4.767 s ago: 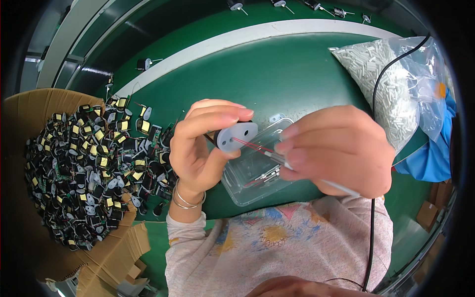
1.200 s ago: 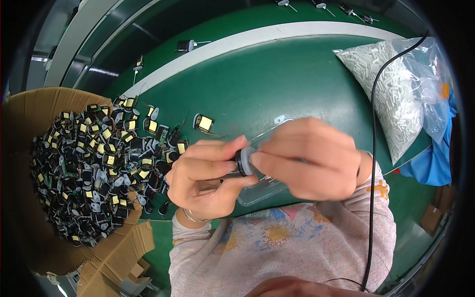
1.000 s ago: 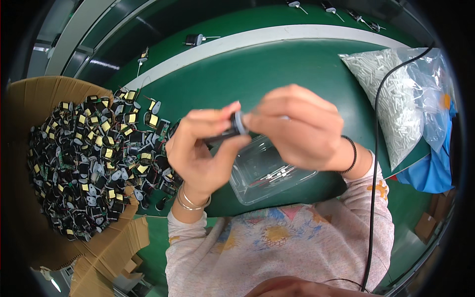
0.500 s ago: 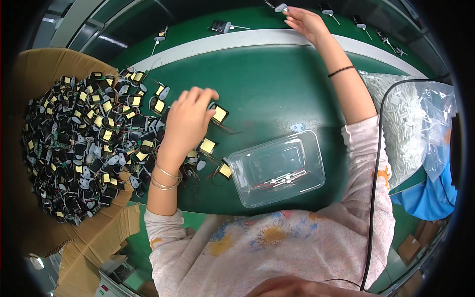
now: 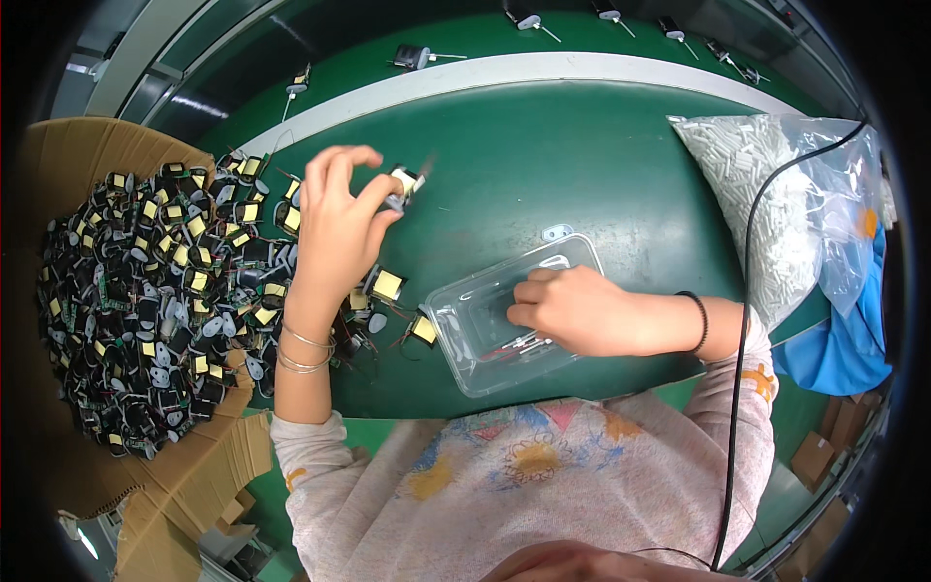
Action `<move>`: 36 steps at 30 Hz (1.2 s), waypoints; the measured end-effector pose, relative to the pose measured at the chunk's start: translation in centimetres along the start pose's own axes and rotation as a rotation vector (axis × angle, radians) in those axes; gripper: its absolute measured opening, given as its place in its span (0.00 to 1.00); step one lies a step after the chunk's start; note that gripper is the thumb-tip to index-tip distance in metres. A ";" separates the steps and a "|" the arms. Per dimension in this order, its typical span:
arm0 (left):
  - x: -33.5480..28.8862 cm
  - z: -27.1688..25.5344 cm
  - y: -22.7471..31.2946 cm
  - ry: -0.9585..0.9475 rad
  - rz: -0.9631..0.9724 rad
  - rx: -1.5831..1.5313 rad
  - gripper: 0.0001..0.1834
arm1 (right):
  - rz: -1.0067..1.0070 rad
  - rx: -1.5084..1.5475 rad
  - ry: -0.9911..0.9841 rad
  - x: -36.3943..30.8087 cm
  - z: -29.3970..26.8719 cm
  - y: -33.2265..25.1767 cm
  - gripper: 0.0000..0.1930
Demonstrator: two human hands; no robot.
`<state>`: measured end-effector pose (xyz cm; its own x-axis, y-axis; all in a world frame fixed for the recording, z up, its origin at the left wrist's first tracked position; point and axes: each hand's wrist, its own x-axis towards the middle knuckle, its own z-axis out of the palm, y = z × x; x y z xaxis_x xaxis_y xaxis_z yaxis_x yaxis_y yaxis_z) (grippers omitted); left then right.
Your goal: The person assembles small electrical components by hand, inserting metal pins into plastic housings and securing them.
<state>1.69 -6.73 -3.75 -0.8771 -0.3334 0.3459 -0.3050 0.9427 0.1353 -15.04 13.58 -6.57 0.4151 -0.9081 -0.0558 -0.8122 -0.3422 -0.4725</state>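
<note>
My left hand (image 5: 339, 209) pinches a small black electronic unit (image 5: 405, 181) between thumb and finger. A yellow pad shows on the unit, and its wires are blurred by motion. My right hand (image 5: 572, 310) reaches into a clear plastic box (image 5: 448, 335), its fingers curled down over thin white pieces with red wires (image 5: 514, 346). The fingertips are partly hidden, so what they grip cannot be seen. Beside my left wrist lie more black units with yellow pads (image 5: 387, 284) on the green table.
A cardboard box (image 5: 73, 145) at left overflows with similar units. At right lies a clear bag of short white tubes (image 5: 766, 194). Past a pale rail (image 5: 524, 70), several units with white stems (image 5: 412, 57) lie spaced out on a green strip. A black cable (image 5: 747, 359) crosses my right arm.
My right hand has let go of a unit on the far green strip and come back into the clear box. My left hand has picked up a unit from the table.
</note>
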 end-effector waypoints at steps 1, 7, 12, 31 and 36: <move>0.2 -0.6 0.4 0.065 0.021 -0.023 0.13 | -0.003 -0.010 -0.036 0.0 0.6 0.0 0.09; 0.5 -2.0 2.9 0.230 0.030 -0.308 0.12 | -0.012 -0.110 -0.010 0.4 2.3 0.4 0.09; 0.3 -1.2 4.2 0.579 0.008 -0.568 0.16 | 0.192 0.421 0.045 0.8 -2.9 0.4 0.08; 0.5 -3.9 5.1 -0.182 0.069 -0.855 0.20 | 0.136 0.061 0.784 -0.4 -8.9 -2.1 0.07; 0.7 -4.1 5.5 -0.187 0.049 -1.018 0.20 | -0.147 0.455 0.838 0.7 -8.0 -0.5 0.07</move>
<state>0.91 -1.79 1.05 -0.9503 -0.2054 0.2341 0.1146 0.4684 0.8760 -17.62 11.17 0.71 -0.0711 -0.8015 0.5938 -0.4654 -0.4998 -0.7305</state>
